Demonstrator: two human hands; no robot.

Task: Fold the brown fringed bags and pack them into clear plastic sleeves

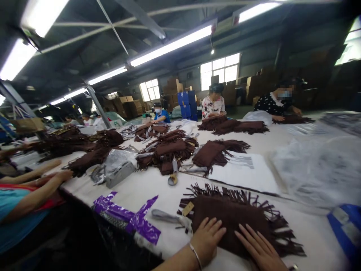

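Across the white tabletop, I have the left hand and right hand flat on brown fringed fabric, fingers slightly spread.

No wording or number could be read: the tan tag on the brown cloth near the front edge of the bench was too small, and pale patches on the blue object at its right edge were blurred

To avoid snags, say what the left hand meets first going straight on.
Probably the thin brown fringe at the far edge of the folded brown fabric under the left hand; depth unclear.
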